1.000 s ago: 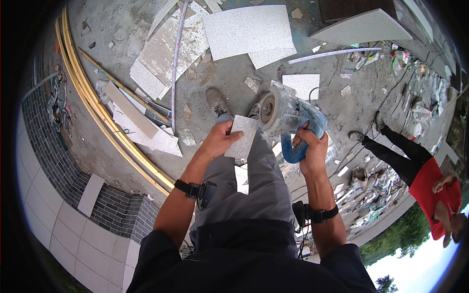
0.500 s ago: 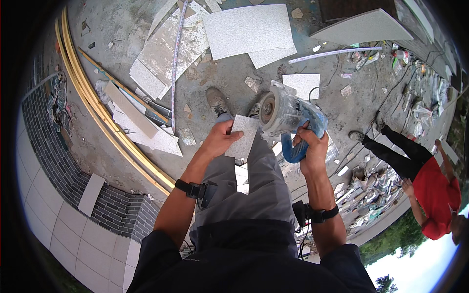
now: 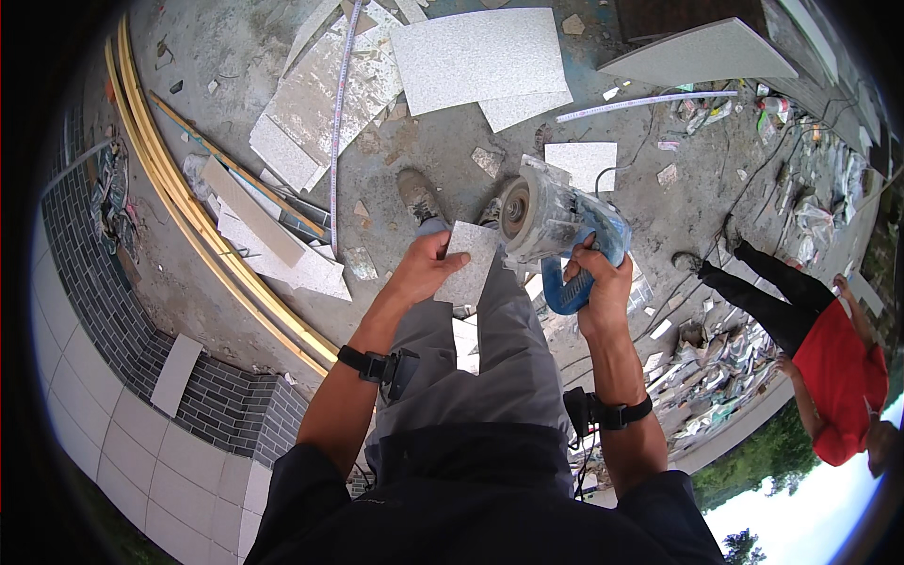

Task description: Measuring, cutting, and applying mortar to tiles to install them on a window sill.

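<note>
A small speckled pale tile piece (image 3: 468, 264) is held by its left edge in my left hand (image 3: 426, 270), thumb on top. My right hand (image 3: 602, 283) grips the blue rear handle of a dusty cutting machine (image 3: 557, 222), a power saw with a round disc (image 3: 515, 208) facing left. The right edge of the tile lies right beside the saw's lower front; whether they touch I cannot tell. Both are above my legs, near my shoes. The fingers of my left hand under the tile are hidden.
Large pale tiles (image 3: 478, 61) lie ahead on the concrete floor. Long yellow strips (image 3: 202, 221) curve along the left. Measuring strips (image 3: 645, 104) and cables lie about, with rubble (image 3: 730, 363) to the right. A person in a red top (image 3: 841, 386) stands at the right.
My hands, the tile piece and the saw look unmoved. The person in red at the right has shifted an arm slightly.
</note>
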The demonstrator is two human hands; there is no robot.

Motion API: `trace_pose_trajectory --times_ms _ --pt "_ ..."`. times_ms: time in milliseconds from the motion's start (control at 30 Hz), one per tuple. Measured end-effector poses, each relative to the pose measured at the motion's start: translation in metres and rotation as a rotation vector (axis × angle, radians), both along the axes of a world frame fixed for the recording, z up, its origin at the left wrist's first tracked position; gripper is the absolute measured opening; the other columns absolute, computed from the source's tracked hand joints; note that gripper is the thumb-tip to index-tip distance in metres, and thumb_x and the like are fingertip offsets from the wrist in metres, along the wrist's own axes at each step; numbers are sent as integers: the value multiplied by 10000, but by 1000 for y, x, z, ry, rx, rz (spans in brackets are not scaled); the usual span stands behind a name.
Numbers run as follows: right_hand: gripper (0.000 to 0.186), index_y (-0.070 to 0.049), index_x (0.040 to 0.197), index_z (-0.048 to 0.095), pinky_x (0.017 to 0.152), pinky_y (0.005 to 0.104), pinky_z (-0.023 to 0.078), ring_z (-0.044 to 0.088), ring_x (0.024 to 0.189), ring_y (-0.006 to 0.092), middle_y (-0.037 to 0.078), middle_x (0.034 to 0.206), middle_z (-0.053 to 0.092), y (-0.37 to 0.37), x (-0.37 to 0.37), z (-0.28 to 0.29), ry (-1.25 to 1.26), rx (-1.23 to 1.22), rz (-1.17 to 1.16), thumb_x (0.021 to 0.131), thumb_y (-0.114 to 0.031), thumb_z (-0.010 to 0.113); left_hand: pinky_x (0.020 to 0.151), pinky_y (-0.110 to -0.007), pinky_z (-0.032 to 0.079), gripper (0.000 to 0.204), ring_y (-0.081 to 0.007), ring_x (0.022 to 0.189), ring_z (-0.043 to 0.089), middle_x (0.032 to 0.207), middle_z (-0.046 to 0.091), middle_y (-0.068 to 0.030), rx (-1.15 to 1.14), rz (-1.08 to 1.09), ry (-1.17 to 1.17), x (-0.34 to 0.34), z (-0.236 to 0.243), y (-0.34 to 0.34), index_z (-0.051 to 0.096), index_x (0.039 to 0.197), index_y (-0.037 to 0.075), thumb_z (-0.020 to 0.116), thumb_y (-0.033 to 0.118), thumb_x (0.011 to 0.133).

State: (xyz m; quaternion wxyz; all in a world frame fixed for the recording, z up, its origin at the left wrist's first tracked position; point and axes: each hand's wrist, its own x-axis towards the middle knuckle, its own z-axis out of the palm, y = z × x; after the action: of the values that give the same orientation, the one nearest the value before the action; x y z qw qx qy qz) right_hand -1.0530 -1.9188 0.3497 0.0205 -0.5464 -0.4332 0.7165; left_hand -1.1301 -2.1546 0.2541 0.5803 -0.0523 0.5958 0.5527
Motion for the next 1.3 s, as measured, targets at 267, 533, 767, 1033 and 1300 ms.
trace_pose_trajectory --times_ms 267,533,767,1033,1300 --pt "158 -15 921 583 569 301 456 557 582 165 77 746 600 0 -1 -1 -7 -9 -12 774 35 611 732 -261 509 216 -73 812 618 944 694 -34 3 15 22 2 -5 -1 633 1133 -18 636 52 929" --pt "156 -17 922 587 569 301 459 558 579 163 75 752 601 0 -2 -2 -9 -4 -13 775 32 614 713 -260 501 215 -68 790 601 910 684 -28 4 6 54 4 -13 -4 635 1112 -19 659 75 920" --pt "152 -16 924 586 572 301 465 562 592 160 74 759 603 0 -2 -2 -4 -25 -23 783 34 612 712 -258 497 212 -65 780 590 895 676 -21 -10 -7 65 6 -17 -5 637 1105 -19 664 78 918" --pt "154 -13 919 580 573 302 467 558 594 161 76 753 596 0 -2 -2 -17 -19 -22 780 53 599 693 -254 483 215 -59 766 574 883 670 -24 0 -8 72 8 -22 -8 636 1092 -21 676 89 911" --pt "155 -11 915 576 565 307 468 553 585 161 77 747 591 -1 -1 -2 -11 -18 -22 778 59 593 779 -251 501 227 -60 865 600 989 681 -13 -20 -88 73 6 -21 -8 618 1152 -14 634 52 936"
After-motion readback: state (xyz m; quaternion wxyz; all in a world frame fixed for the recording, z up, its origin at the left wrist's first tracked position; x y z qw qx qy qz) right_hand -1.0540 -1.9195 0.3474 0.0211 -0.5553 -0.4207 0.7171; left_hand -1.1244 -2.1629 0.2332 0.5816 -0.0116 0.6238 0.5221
